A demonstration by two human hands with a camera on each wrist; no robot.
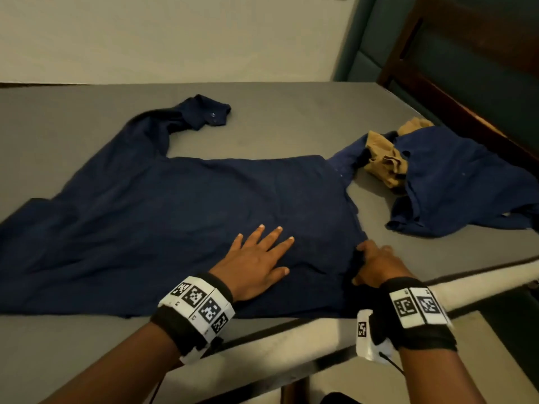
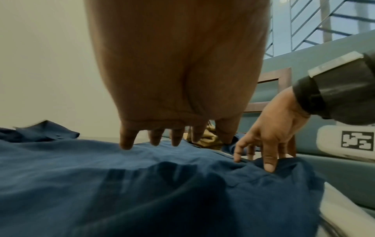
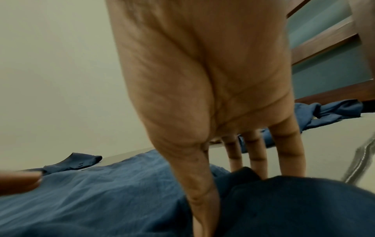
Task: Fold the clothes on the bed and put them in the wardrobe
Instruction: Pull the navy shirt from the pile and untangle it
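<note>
We see a navy long-sleeved shirt spread flat on the grey bed. Our left hand lies flat on it, fingers straight and spread; our right hand pinches its near right edge. A second blue garment and tan cloth lie crumpled to the right.

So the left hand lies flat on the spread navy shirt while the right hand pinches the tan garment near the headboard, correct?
Not quite. The right hand grips the near edge of the spread navy shirt, not the crumpled tan garment, which lies untouched farther back; the head view shows this. The left hand does lie flat on that shirt.
</note>
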